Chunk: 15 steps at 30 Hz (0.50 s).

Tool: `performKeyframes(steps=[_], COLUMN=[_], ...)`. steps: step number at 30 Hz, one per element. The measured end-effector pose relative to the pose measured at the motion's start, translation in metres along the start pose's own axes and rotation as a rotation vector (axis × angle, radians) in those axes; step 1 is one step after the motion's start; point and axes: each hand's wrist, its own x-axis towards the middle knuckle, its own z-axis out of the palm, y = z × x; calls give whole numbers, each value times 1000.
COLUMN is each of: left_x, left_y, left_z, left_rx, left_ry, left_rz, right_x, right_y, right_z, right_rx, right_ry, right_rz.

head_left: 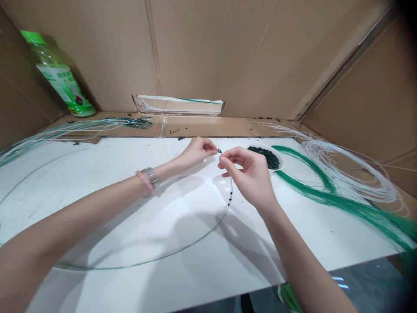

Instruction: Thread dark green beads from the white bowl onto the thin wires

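My left hand (198,152) and my right hand (246,174) meet above the white table top (169,226), fingertips nearly touching. A thin clear line (156,256) curves in a wide loop over the table and rises to my fingers. Several small dark beads (230,198) sit threaded on it just below my right hand. My right thumb and forefinger pinch the line near its upper part. My left fingers pinch a tiny dark bead (219,151), which looks close to the line's tip. Exactly where the line ends is too small to tell.
A white dish of dark beads (265,158) stands just beyond my right hand. Bundles of green and white strands (345,187) lie at right, more strands at back left. A green-capped plastic bottle (58,78) leans at back left. Cardboard walls surround the table.
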Motion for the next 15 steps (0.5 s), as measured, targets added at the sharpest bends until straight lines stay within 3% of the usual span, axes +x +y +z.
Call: performKeyframes(steps=[5, 7, 9, 15], left_x=[-55, -73, -85, -97], left_y=[40, 54, 63, 71], left_z=[-10, -10, -8, -4], left_rx=[-379, -744, -972, -1152], left_ry=[20, 7, -21, -20], left_rz=[-81, -177, -233, -281], right_x=[-5, -8, -12, -20], right_y=[-7, -10, -12, -18], right_z=[2, 4, 6, 10], right_rx=[1, -25, -70, -146], right_ry=[59, 60, 43, 40], right_rz=[-80, -116, -149, -259])
